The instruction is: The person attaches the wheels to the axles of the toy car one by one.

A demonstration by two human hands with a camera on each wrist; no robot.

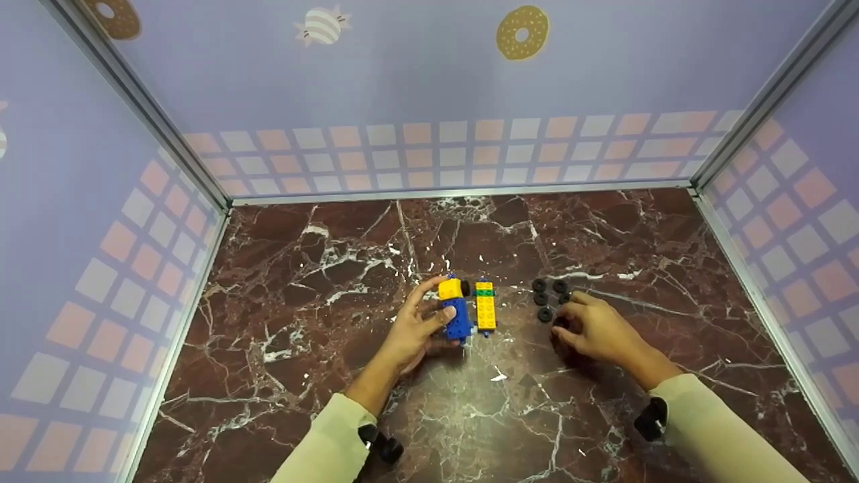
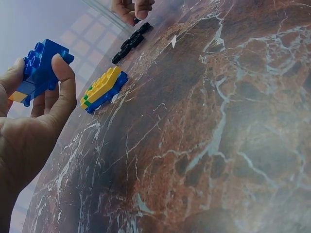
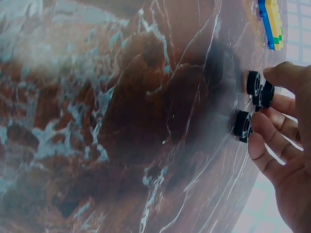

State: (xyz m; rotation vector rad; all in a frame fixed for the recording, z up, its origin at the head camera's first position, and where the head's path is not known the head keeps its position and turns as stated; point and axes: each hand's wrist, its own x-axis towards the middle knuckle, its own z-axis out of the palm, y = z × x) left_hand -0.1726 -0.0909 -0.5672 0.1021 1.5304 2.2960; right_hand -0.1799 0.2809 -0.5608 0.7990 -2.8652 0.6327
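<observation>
My left hand (image 1: 417,329) grips a toy vehicle of blue and yellow building blocks (image 1: 456,323), its thumb on the blue part. A black wheel (image 1: 466,288) sits at the vehicle's yellow end. The left wrist view shows the studded blue block (image 2: 43,65) between thumb and fingers. My right hand (image 1: 599,330) hovers over several loose black wheels (image 1: 545,314) on the table. In the right wrist view its thumb and bent fingers are spread beside the wheels (image 3: 243,124), with no wheel clearly pinched; the fingers partly cover some of them.
A second block vehicle base (image 1: 486,310), yellow with a green strip over blue, lies right of the held one. The brown marbled table (image 1: 302,376) is bounded by patterned panels (image 1: 443,154) at the back and both sides.
</observation>
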